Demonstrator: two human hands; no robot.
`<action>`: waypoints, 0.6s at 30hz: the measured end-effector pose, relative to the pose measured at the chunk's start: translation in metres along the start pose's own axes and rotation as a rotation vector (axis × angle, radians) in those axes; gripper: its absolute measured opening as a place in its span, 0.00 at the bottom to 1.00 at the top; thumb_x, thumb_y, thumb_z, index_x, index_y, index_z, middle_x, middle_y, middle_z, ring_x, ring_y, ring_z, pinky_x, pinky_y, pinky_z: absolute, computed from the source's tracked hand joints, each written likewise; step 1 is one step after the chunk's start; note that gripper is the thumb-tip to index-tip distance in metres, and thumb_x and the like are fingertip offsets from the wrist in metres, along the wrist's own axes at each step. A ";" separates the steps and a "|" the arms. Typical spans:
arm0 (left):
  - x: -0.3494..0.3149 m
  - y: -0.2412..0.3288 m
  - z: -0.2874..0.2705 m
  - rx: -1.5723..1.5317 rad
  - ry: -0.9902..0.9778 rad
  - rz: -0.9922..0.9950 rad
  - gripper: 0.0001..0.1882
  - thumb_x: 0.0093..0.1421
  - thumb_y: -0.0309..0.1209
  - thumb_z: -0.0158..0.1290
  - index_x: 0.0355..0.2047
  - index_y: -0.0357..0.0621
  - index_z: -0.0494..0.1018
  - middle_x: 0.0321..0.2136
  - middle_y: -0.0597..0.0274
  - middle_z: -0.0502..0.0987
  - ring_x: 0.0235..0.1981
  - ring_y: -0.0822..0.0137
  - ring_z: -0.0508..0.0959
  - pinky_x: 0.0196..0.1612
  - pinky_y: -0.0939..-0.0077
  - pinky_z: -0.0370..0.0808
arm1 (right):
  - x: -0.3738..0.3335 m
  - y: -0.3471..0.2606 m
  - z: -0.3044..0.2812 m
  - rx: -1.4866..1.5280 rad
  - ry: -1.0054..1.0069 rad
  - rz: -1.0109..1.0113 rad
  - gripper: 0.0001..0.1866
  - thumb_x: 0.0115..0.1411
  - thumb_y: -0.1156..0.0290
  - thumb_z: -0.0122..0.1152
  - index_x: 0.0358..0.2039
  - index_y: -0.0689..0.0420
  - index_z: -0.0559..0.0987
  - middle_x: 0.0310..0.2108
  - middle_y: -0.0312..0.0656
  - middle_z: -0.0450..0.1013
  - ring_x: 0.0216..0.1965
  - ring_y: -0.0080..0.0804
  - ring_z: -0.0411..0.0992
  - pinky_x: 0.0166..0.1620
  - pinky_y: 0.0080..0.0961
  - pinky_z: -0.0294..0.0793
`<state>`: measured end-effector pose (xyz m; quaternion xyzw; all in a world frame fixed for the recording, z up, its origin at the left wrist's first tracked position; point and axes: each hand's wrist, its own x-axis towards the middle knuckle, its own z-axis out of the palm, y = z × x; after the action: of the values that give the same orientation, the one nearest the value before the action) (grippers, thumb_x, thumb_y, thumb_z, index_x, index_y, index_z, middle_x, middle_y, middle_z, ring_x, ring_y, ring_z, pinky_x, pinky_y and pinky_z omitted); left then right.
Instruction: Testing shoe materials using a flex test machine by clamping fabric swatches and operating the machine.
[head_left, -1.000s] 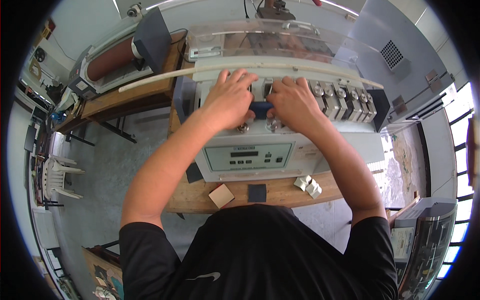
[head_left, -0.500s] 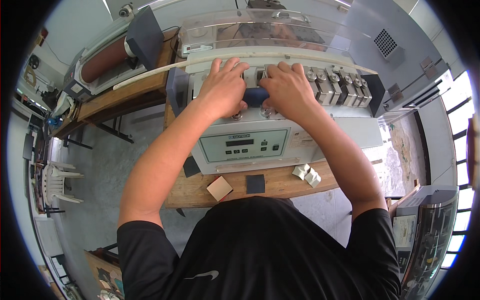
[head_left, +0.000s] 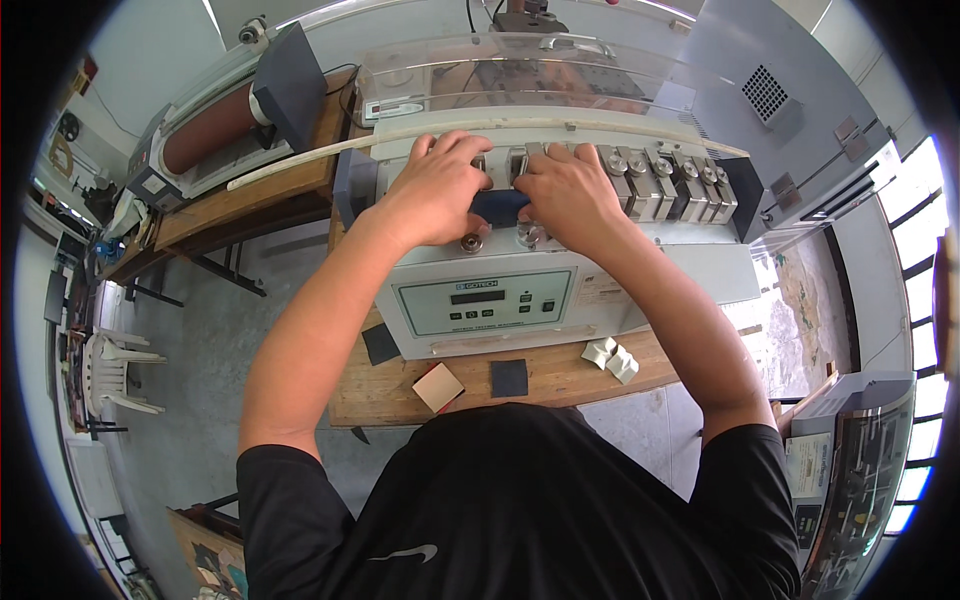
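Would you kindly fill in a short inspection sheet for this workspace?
Surface: wooden table, carrying the pale machine.
Job's things: blue piece between the hands; row of metal clamps to its right.
Clutter: tan square, dark square and white pieces in front of the machine.
Hands: left hand and right hand at the blue piece's two ends; exact grip hidden.
Cables: black cable behind the machine.
Surroundings: red-brown roller and white chair at left.

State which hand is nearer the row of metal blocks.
Right. The right hand is beside the metal blocks; the left hand is farther left, past the blue piece.
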<state>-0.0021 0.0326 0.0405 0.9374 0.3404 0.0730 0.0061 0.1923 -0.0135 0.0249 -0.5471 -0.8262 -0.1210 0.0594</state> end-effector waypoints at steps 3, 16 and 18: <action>0.004 -0.006 -0.012 -0.154 0.013 -0.017 0.13 0.51 0.34 0.61 0.37 0.43 0.81 0.52 0.59 0.73 0.58 0.60 0.67 0.63 0.56 0.53 | 0.001 -0.001 -0.002 -0.018 -0.019 -0.009 0.13 0.48 0.58 0.68 0.34 0.46 0.84 0.34 0.31 0.74 0.45 0.28 0.69 0.50 0.33 0.59; 0.008 0.010 0.004 0.084 -0.046 0.018 0.24 0.44 0.34 0.68 0.43 0.47 0.75 0.32 0.61 0.79 0.42 0.63 0.75 0.48 0.67 0.64 | 0.012 -0.001 -0.011 -0.040 -0.177 -0.001 0.09 0.50 0.60 0.67 0.31 0.47 0.83 0.29 0.34 0.76 0.42 0.31 0.73 0.48 0.35 0.59; 0.010 0.011 0.004 0.102 -0.045 0.003 0.25 0.45 0.34 0.67 0.45 0.47 0.74 0.32 0.61 0.79 0.44 0.63 0.74 0.50 0.67 0.63 | 0.011 0.001 -0.010 -0.036 -0.177 -0.003 0.09 0.50 0.60 0.67 0.31 0.47 0.83 0.28 0.34 0.76 0.42 0.31 0.73 0.48 0.35 0.59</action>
<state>0.0132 0.0303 0.0390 0.9384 0.3422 0.0346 -0.0344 0.1884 -0.0059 0.0373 -0.5555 -0.8266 -0.0869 -0.0240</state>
